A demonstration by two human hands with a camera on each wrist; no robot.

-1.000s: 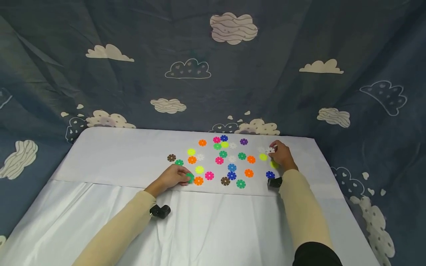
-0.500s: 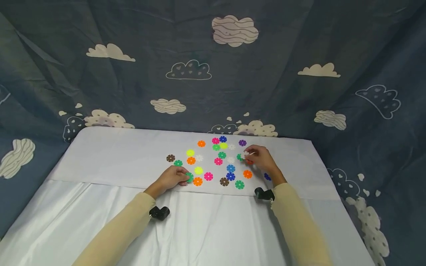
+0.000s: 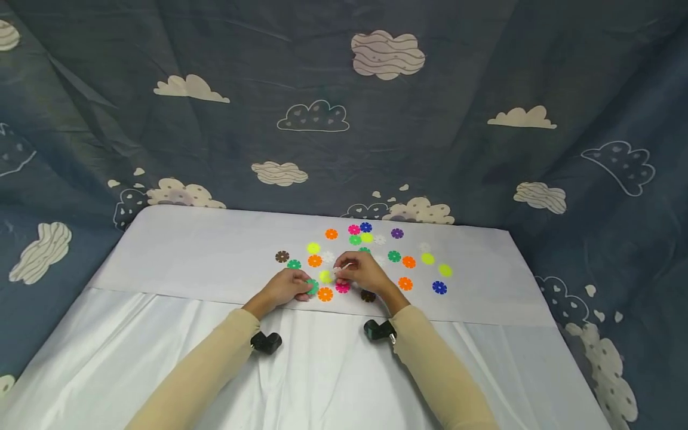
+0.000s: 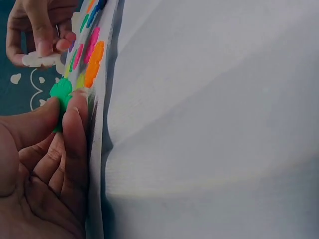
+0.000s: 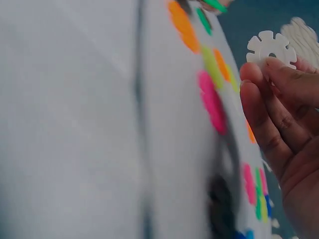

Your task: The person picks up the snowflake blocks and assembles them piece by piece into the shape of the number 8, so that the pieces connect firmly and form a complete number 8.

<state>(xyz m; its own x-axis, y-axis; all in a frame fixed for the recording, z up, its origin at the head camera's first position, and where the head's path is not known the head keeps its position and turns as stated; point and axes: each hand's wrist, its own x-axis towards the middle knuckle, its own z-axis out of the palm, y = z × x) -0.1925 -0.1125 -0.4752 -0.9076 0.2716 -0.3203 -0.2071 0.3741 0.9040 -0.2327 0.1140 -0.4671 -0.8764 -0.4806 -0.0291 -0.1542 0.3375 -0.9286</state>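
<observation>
Head view: soft, even light; white cloth (image 3: 322, 370) bright, backdrop (image 3: 430, 149) dim. Soft shadow along right sleeve (image 3: 438, 367). 2 wrist views darker, greyer. Right wrist view: dark disc (image 5: 222, 209) smeared, white disc (image 5: 269, 46) sharper. Left wrist view: pink disc (image 4: 92, 46) soft-edged. Light direction unclear.

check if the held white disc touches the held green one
Apart. The head view shows a gap between the white disc and the green disc, with a yellow disc visible in it.

No readable text in your views
You can read no word, label, brand or number on the coloured discs (image 3: 405, 283), the white cloth (image 3: 333, 376), the cloud-printed backdrop (image 3: 242, 54) or the black devices (image 3: 266, 343) at your wrists.
</observation>
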